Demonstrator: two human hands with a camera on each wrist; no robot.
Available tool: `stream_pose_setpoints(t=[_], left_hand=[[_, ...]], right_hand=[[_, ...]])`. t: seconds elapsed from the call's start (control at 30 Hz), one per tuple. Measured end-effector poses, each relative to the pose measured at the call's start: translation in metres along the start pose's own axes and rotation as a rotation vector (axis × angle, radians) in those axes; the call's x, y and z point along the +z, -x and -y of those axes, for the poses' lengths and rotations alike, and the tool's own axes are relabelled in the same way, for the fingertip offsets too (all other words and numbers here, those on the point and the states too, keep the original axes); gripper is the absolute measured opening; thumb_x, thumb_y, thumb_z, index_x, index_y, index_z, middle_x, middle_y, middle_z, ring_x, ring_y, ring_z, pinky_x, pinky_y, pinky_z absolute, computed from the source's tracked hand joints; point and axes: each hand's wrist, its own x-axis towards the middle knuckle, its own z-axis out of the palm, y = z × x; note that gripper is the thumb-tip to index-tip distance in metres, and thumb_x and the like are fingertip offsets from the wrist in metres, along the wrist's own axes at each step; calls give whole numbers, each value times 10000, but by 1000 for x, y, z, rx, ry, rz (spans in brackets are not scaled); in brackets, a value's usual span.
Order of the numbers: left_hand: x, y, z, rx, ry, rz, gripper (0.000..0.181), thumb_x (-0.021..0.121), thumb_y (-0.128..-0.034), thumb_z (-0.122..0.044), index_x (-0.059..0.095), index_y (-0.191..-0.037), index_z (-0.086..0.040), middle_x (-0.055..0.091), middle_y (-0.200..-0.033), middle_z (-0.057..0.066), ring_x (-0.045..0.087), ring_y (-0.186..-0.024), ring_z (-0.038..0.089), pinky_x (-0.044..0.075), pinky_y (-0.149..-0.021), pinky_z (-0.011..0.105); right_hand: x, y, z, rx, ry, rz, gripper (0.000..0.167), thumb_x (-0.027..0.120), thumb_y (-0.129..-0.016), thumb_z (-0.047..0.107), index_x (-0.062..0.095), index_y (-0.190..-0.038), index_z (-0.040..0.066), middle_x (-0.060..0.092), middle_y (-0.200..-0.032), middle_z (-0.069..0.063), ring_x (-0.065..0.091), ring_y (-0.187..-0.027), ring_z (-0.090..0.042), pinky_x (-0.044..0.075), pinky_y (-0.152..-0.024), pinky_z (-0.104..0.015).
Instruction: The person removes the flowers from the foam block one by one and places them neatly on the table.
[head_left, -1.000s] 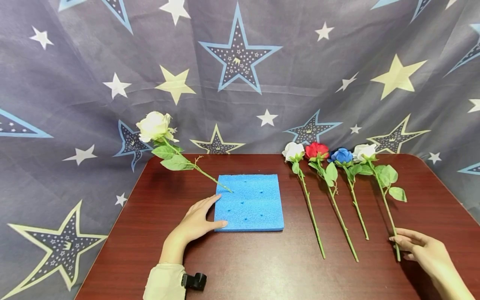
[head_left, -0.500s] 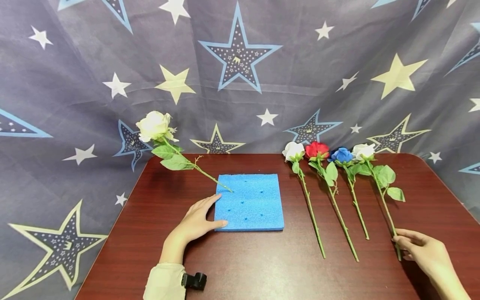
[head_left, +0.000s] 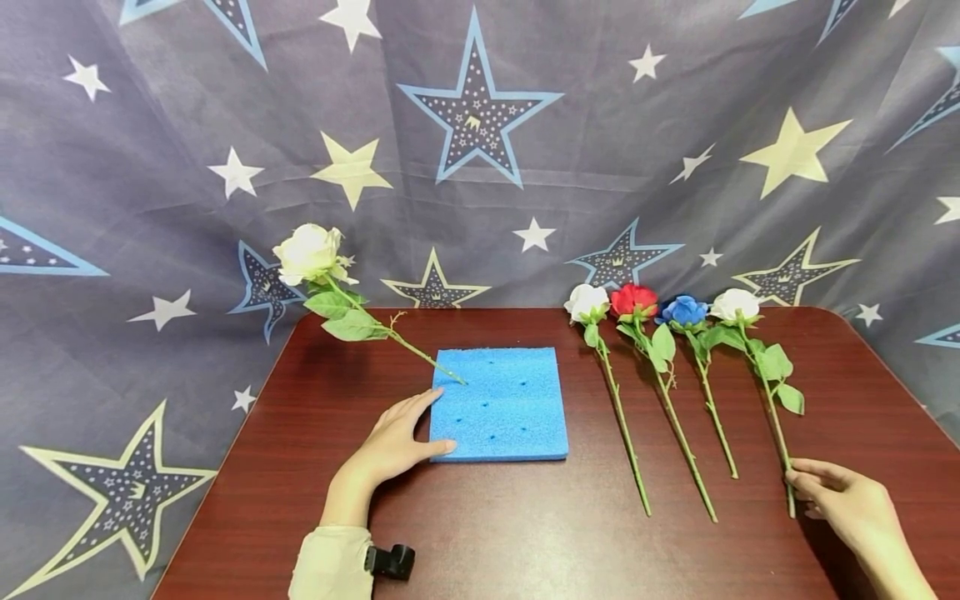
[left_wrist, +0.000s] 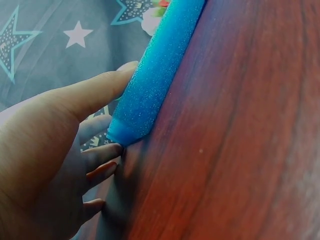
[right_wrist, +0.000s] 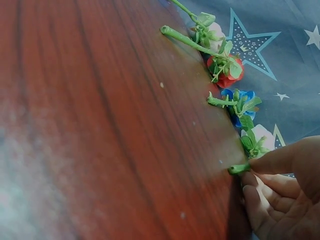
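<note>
My left hand (head_left: 392,440) rests at the left side of a blue foam block (head_left: 510,410), fingers fairly straight. In the left wrist view the thumb lies on the top edge of the foam (left_wrist: 155,75), with the fingers beside its corner. A cream rose (head_left: 309,254) stands in the block's back left, leaning left. On the right, my right hand (head_left: 851,504) pinches the lower stem of the rightmost white rose (head_left: 735,307). The right wrist view shows the stem's end (right_wrist: 239,169) poking out between thumb and fingers.
Left of the held rose lie a blue rose (head_left: 684,311), a red rose (head_left: 634,300) and another white rose (head_left: 587,302), stems toward me. Several small holes dot the foam. A star-patterned cloth (head_left: 480,225) hangs behind the brown table (head_left: 525,533).
The held white rose has turned slightly: its bloom shifts right, while its leaves and stem end shift left. My left hand and the foam stay in place.
</note>
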Motion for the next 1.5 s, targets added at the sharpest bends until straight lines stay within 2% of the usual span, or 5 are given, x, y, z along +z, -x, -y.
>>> stream_pose_setpoints(t=[0.2,0.43,0.83,1.03,1.5], left_hand=[[0,0,0,0,6,-2,890,721,-838,-579,339,-1562,-231,336,-1579,75,216,-1468,341,175,-1139,616],[1,0,1,-3,9,-3,889,719,-836,-587,340,-1561,-239,335,-1580,61,214,-1469,332,180,-1138,616],[-1,-1,0,10,-2,-2,890,717,-837,-585,335,-1564,-241,332,-1582,73,207,-1471,345,170,-1140,617],[0,1,0,1,3,4,891,711,-839,-592,326,-1567,-251,324,-1586,66,199,-1474,339,168,-1139,619],[1,-1,3,5,-7,1,889,706,-839,-599,329,-1566,-253,335,-1581,63,216,-1470,332,165,-1146,606]], right_hand=[[1,2,-4,-9,-58,-20,87,662,-969,216,748,-981,208,691,-766,176,635,-663,7,554,-561,-240],[2,5,-4,-5,-181,-80,193,652,-977,214,715,-958,396,680,-777,268,665,-651,13,525,-544,-189],[13,7,36,-101,-177,-88,206,693,-953,236,721,-1150,183,713,-859,231,667,-760,56,511,-625,-134],[23,6,59,-264,-157,-86,202,672,-961,136,721,-1150,185,708,-888,230,673,-770,51,521,-642,-132],[65,5,100,-391,-260,18,195,639,-960,25,693,-1142,74,738,-896,90,699,-792,-33,550,-672,-180]])
